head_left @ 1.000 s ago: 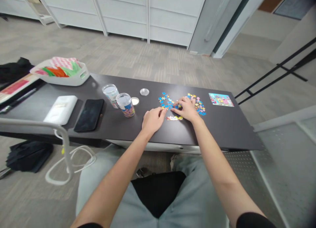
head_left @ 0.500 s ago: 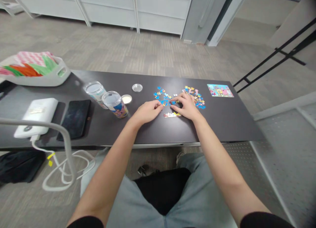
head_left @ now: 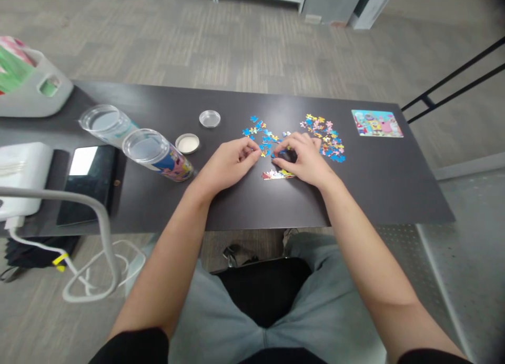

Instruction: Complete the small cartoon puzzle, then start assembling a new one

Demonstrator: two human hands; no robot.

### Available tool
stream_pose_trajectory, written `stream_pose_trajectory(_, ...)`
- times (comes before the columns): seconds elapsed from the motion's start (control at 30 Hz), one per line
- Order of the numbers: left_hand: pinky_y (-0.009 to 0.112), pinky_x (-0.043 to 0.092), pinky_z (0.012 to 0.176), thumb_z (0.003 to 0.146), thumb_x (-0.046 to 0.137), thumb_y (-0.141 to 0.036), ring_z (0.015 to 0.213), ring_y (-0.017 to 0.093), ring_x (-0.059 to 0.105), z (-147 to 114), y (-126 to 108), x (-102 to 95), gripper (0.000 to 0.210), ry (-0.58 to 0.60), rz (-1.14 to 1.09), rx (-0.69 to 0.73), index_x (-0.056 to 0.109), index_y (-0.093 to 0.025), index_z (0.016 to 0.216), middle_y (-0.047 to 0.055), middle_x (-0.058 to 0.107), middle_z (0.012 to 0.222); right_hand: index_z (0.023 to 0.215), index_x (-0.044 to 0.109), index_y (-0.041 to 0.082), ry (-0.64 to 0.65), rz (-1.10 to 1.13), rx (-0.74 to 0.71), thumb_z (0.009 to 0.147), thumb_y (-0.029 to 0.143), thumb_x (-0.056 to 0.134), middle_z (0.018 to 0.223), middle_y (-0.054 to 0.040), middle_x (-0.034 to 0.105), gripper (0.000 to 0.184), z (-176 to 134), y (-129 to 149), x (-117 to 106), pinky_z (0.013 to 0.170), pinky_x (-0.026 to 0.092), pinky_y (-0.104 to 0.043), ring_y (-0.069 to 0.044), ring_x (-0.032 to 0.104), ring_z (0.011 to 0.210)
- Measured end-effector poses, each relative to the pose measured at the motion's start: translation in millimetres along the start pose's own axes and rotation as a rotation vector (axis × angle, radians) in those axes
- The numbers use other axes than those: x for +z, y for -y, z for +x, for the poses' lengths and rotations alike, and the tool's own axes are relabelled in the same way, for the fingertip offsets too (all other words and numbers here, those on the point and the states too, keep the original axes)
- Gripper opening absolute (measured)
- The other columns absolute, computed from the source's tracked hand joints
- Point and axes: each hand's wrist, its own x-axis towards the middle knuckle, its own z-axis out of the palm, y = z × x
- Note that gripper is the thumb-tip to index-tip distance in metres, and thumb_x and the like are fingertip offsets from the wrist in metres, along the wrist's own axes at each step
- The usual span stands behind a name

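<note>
My left hand (head_left: 233, 163) rests at the left edge of the loose jigsaw pieces (head_left: 269, 139), its thumb and index finger pressed together. Whatever may be in that pinch is too small to make out. My right hand (head_left: 302, 156) is curled over the middle of the pieces, and a small blue and red puzzle piece (head_left: 275, 154) shows between its thumb and fingertips. Just below the right thumb lies a joined strip of puzzle (head_left: 275, 175), its right end partly covered by the hand. A second pile of pieces (head_left: 326, 135), blue, yellow and pink, spreads beyond the right hand.
A printed picture card (head_left: 377, 123) lies at the table's right. Left of my hands stand two clear-topped cans (head_left: 173, 164), with two round lids (head_left: 210, 119) nearby. Further left are a black phone (head_left: 84, 188), a white device with a cable (head_left: 23, 177) and a white basket (head_left: 35, 98).
The view has tilted down and come closer to the table. Both hands stay by the pieces; the right fingers have drawn closer together around a small piece.
</note>
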Motion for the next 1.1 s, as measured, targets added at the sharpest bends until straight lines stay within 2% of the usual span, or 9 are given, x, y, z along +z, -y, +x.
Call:
stream_pose_trajectory(0.17,0.035,0.055,0.08,0.111,0.078,-0.042,0.081,0.021,0.066,-5,-2,2.1,0.021,-0.018,0.039,-0.012,0.087,-0.024,0.119,0.002,0.083,0.097,0.118,0.078,0.033,0.039,0.084,-0.022,0.111,0.037,0.085,0.115,-0.0056,0.092,0.011,-1,6,-2,0.121,0.048,-0.062,-0.036,0.08,0.105)
stream_pose_trajectory(0.27,0.034,0.053,0.078,0.108,0.081,-0.045,0.078,0.019,0.063,-8,-6,4.6,0.026,-0.012,0.027,0.006,0.088,-0.024,0.12,0.002,0.081,0.098,0.123,0.081,0.033,0.064,0.186,-0.08,0.115,0.042,0.083,0.114,-0.0037,0.093,0.012,-2,11,0,0.117,0.05,-0.057,-0.032,0.079,0.094)
stream_pose_trajectory(0.33,0.033,0.052,0.077,0.107,0.083,-0.048,0.077,0.018,0.062,-11,-9,5.4,0.026,0.005,0.003,0.024,0.087,-0.023,0.114,0.001,0.079,0.095,0.127,0.082,0.034,0.081,0.243,-0.091,0.117,0.046,0.081,0.114,-0.0035,0.094,0.016,-2,14,1,0.111,0.052,-0.055,-0.031,0.078,0.091)
stream_pose_trajectory(0.43,0.032,0.052,0.078,0.106,0.084,-0.047,0.077,0.018,0.062,-13,-13,3.6,0.024,0.015,-0.007,0.008,0.084,-0.023,0.103,-0.001,0.073,0.086,0.136,0.084,0.034,0.118,0.281,-0.072,0.12,0.049,0.079,0.113,-0.0036,0.095,0.022,-3,17,-1,0.108,0.051,-0.053,-0.032,0.079,0.093)
stream_pose_trajectory(0.53,0.032,0.05,0.076,0.104,0.085,-0.047,0.076,0.019,0.059,-16,-16,-1.2,0.025,0.026,0.009,-0.044,0.082,-0.024,0.097,-0.002,0.065,0.076,0.143,0.086,0.035,0.148,0.252,-0.074,0.116,0.05,0.086,0.124,-0.0049,0.095,0.03,-6,15,-7,0.114,0.049,-0.054,-0.032,0.079,0.1)
stream_pose_trajectory(0.6,0.032,0.048,0.074,0.102,0.085,-0.05,0.074,0.019,0.057,-18,-16,-3.9,0.028,0.04,0.006,-0.075,0.082,-0.024,0.093,-0.003,0.061,0.072,0.138,0.089,0.035,0.156,0.206,-0.1,0.111,0.053,0.094,0.128,-0.0057,0.093,0.033,-9,12,-10,0.118,0.045,-0.055,-0.033,0.078,0.104)
stream_pose_trajectory(0.67,0.032,0.046,0.072,0.101,0.086,-0.051,0.072,0.019,0.056,-20,-15,-4.7,0.03,0.048,0.007,-0.089,0.08,-0.025,0.088,-0.003,0.06,0.069,0.131,0.091,0.034,0.167,0.171,-0.135,0.108,0.052,0.097,0.123,-0.0055,0.089,0.029,-11,9,-11,0.119,0.042,-0.056,-0.034,0.077,0.108)
stream_pose_trajectory(0.83,0.031,0.045,0.07,0.102,0.086,-0.044,0.073,0.019,0.061,-24,-16,1.5,0.027,0.02,0.058,-0.098,0.08,-0.024,0.085,-0.002,0.065,0.069,0.124,0.093,0.032,0.223,0.142,-0.165,0.111,0.044,0.09,0.114,-0.0049,0.086,0.017,-10,9,-7,0.12,0.038,-0.055,-0.035,0.078,0.113)
stream_pose_trajectory(1.1,0.035,0.045,0.075,0.104,0.085,-0.035,0.076,0.021,0.065,-25,-20,11.7,0.024,-0.036,0.219,-0.131,0.077,-0.025,0.084,0.0,0.078,0.079,0.12,0.091,0.032,0.228,0.127,-0.16,0.112,0.047,0.088,0.107,-0.0038,0.082,0.018,-8,10,-3,0.117,0.038,-0.055,-0.034,0.074,0.107)
